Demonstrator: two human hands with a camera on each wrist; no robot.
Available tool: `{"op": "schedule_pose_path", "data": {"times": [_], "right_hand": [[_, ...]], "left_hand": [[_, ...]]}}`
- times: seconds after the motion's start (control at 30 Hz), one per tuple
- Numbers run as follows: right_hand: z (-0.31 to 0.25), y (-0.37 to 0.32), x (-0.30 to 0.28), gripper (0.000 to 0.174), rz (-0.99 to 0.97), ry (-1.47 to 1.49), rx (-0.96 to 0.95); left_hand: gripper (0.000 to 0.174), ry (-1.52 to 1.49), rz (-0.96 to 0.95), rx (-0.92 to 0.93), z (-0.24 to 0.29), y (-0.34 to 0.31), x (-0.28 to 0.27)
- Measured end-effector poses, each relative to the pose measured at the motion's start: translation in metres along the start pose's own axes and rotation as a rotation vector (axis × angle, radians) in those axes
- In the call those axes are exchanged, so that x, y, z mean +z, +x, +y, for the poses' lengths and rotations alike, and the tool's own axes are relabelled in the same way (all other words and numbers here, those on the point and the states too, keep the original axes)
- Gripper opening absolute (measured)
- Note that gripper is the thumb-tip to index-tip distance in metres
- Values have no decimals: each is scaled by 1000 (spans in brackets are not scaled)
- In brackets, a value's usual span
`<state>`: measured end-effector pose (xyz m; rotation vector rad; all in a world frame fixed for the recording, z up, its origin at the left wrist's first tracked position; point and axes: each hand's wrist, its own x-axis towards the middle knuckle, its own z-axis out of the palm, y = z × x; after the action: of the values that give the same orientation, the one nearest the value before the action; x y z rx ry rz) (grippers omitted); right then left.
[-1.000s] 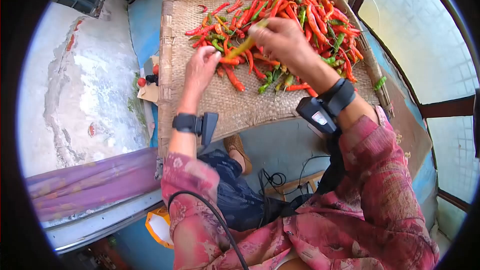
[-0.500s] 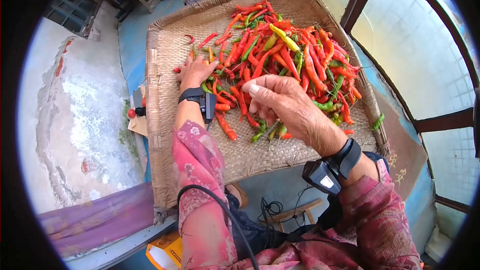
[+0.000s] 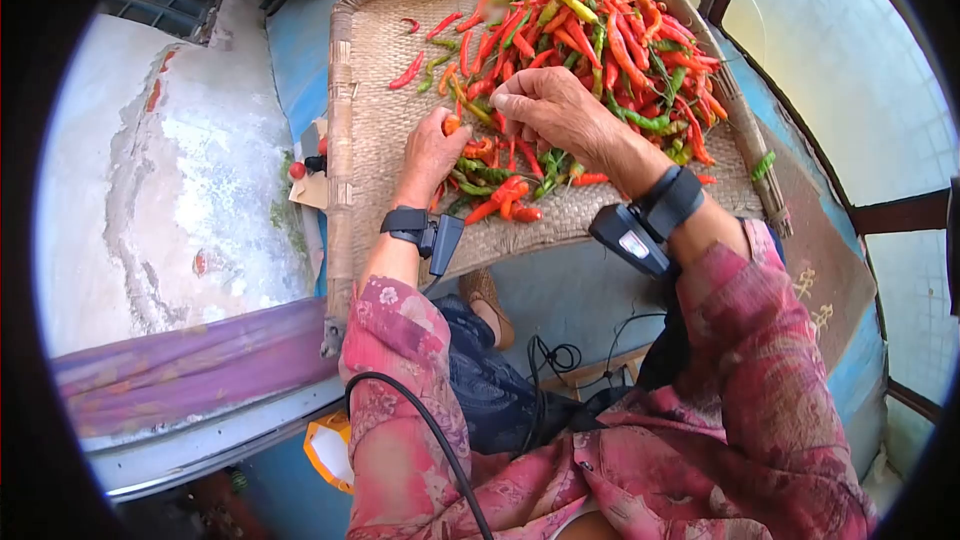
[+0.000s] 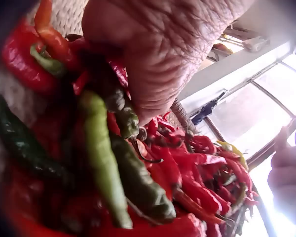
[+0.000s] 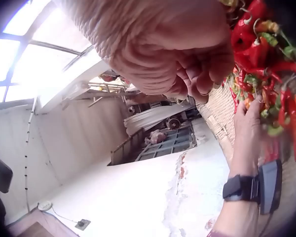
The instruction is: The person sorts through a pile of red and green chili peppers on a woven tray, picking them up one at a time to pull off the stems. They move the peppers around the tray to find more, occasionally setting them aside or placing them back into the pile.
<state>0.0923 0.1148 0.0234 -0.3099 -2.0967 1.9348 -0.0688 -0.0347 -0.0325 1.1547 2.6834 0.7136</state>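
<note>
In the head view, the left hand [image 3: 432, 158] has its thumb and fingers closed round an orange pepper [image 3: 451, 124], whose end shows between them. The right hand [image 3: 565, 118] is to the right of these fingers, apart from them and above the tray [image 3: 375, 155]. Its fingers are loosely curled and released. The main pile [image 3: 630, 50] of peppers, mostly red with some green, lies beyond and to the right of the right fingers, with a yellow pepper [image 3: 573, 3] on top. Green peppers [image 3: 480, 172] lie just to the right of the left hand, and red peppers [image 3: 505, 202] are nearer the person than these. Beyond the left fingers, a single red pepper [image 3: 407, 70] lies on the weave.

In the left wrist view, the left hand is bent over the peppers; its fingertips are hidden, so the grip cannot be told from here. A light green pepper [image 4: 103, 153] and a dark green one [image 4: 140, 180] lie below the hand, among red ones.

In the right wrist view, the right fingers curl loosely toward the palm. Past them, the left fingers are in among red, orange and green peppers at the tray.
</note>
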Motion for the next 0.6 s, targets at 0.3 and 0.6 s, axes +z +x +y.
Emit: {"op": "schedule_pose_path", "data": {"times": [0.3, 0.6], "right_hand": [[24, 3, 17, 36, -28, -251, -153], [15, 1, 18, 34, 31, -315, -271]], "left_hand": [[23, -463, 87, 17, 65, -50, -15], [13, -1417, 54, 26, 66, -39, -6]]}}
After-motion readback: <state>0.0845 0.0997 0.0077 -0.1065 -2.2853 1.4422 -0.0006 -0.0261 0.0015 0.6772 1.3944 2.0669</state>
